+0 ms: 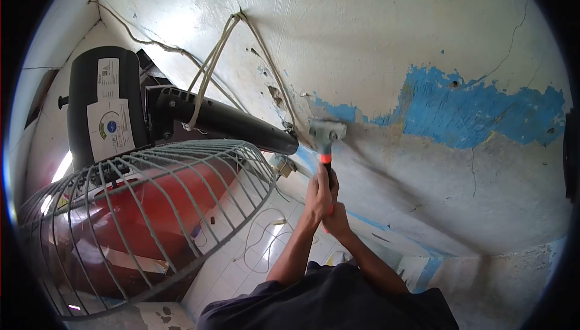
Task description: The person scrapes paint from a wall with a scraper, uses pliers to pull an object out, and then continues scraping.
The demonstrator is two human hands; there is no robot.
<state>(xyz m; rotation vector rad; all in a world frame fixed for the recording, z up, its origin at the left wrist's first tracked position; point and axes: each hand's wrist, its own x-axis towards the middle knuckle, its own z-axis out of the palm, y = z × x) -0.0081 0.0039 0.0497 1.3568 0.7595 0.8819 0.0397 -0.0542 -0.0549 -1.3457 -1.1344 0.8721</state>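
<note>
Both of my hands are wrapped round the handle of a hammer (327,158), which has a black grip with orange-red bands. Its slightly blurred metal head points up and overlaps the wall (386,176) near the end of a black fan arm. My left hand (320,192) holds higher on the handle, closer to the head. Just below it and to the right, my right hand (338,219) is closed round the lower part. A patch of blue paint (444,109) shows on the wall where the pale coating has flaked away.
To the left, a large fan (115,103) with a wire cage (163,179) and red blades fills much of the view. A rope (211,64) hangs from a point on the wall and loops round the fan's black arm (241,124). Below, a cable (248,242) lies on the tiled floor (220,285).
</note>
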